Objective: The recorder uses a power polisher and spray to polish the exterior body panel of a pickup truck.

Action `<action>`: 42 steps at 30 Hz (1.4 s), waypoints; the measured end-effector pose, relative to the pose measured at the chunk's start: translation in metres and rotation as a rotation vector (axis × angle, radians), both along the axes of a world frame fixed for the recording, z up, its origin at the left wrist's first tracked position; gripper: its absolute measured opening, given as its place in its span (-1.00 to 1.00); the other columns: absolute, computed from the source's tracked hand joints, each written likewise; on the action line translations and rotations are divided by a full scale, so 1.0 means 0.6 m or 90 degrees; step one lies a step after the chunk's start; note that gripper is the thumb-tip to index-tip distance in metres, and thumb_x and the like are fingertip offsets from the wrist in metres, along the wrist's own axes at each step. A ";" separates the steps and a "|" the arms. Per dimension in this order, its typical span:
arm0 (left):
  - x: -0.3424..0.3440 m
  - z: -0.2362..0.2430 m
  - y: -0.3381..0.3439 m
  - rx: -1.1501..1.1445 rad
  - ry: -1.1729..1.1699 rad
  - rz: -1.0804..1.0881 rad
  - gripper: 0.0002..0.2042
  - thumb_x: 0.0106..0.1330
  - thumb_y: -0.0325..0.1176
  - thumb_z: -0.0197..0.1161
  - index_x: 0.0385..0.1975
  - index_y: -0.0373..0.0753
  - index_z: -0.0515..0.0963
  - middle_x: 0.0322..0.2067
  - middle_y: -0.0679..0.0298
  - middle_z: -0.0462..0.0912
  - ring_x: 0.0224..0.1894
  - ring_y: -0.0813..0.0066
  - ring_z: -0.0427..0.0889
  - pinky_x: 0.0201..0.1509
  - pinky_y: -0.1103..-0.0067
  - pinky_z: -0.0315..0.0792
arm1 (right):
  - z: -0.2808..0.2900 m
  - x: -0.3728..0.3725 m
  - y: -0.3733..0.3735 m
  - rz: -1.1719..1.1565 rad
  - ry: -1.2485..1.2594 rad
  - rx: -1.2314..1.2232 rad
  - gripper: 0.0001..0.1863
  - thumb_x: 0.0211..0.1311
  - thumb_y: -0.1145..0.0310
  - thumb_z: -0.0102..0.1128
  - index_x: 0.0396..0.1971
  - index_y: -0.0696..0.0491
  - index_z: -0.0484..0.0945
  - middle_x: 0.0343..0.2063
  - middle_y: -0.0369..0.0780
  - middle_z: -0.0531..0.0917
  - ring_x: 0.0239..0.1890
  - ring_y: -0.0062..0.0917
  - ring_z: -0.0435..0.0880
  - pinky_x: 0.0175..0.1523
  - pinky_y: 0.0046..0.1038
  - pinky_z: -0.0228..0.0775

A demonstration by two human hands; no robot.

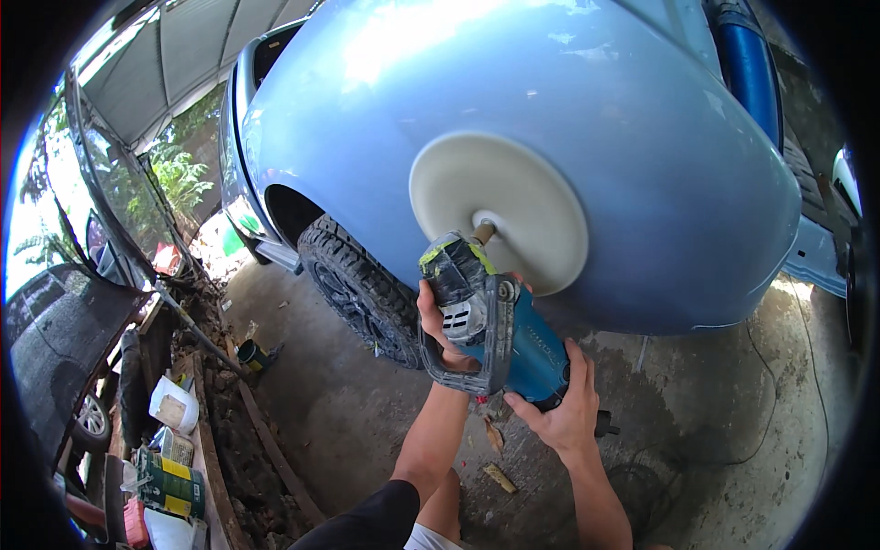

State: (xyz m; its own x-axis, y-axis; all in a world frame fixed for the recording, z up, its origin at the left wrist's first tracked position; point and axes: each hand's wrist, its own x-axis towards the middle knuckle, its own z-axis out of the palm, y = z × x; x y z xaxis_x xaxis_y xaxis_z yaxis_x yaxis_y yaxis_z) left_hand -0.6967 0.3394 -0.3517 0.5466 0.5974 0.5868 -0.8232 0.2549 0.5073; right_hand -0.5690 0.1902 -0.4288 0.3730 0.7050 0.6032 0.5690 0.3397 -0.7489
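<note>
A teal and black power polisher (536, 346) is held between my two hands against the light-blue car panel (669, 202). Its round cream pad (458, 188) looks blurred, as if spinning, and lies flat on or very near the panel. My left hand (433, 323) is wrapped round the front of the tool beside its black loop handle (500, 339), and some of its fingers are hidden. Around the rear of the tool's body closes my right hand (570, 399), thumb on the near side.
Left of the tool is the car's rear tyre (357, 289). A power cable (765, 440) trails over the concrete floor at right. Cans (174, 484), a white tub (174, 403) and wooden boards (215, 458) line the left side. A dark bucket (250, 355) stands near the boards.
</note>
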 end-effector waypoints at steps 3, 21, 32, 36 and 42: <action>0.019 0.014 -0.008 0.025 0.033 0.049 -0.06 0.31 0.50 -0.02 0.30 -0.34 0.43 0.05 -0.25 0.60 0.09 -0.23 0.62 0.13 0.04 0.56 | -0.005 0.010 -0.001 -0.010 0.022 0.087 0.15 -0.15 -0.16 0.64 0.33 0.23 0.27 0.08 0.10 0.51 -0.01 0.00 0.68 -0.02 -0.09 0.61; 0.100 0.023 -0.069 0.019 0.091 0.080 -0.11 0.32 0.50 -0.05 0.29 -0.25 0.48 0.08 -0.19 0.62 0.13 -0.16 0.62 0.17 0.09 0.56 | 0.003 0.073 -0.067 -0.030 0.080 0.117 0.10 -0.20 -0.03 0.68 0.28 0.30 0.34 0.02 0.07 0.57 0.03 -0.10 0.66 0.10 -0.19 0.53; 0.088 0.025 -0.141 0.097 0.261 0.195 -0.22 0.37 0.25 0.15 0.25 -0.43 0.44 0.07 -0.05 0.65 0.07 0.16 0.68 0.19 0.31 0.57 | -0.104 0.030 -0.044 0.033 0.272 0.180 0.16 -0.15 -0.30 0.58 0.25 0.32 0.36 0.01 0.05 0.65 0.02 -0.19 0.73 0.09 -0.24 0.58; 0.019 0.012 -0.112 0.108 0.258 0.349 -0.31 0.44 0.17 0.10 0.22 -0.41 0.47 0.04 0.01 0.68 0.01 0.17 0.71 0.16 0.30 0.58 | -0.110 -0.016 -0.001 0.092 0.276 0.155 0.14 -0.23 -0.20 0.66 0.26 0.29 0.37 0.03 0.06 0.65 0.05 -0.20 0.72 0.13 -0.24 0.57; -0.095 0.020 -0.038 0.027 0.170 0.597 -0.33 0.51 0.20 -0.05 0.29 -0.33 0.43 0.05 0.07 0.69 -0.03 0.20 0.74 0.09 0.30 0.67 | -0.033 -0.051 0.067 0.260 0.194 0.006 0.14 -0.14 -0.11 0.61 0.38 0.21 0.26 0.14 0.10 0.56 0.19 -0.09 0.61 0.25 -0.10 0.45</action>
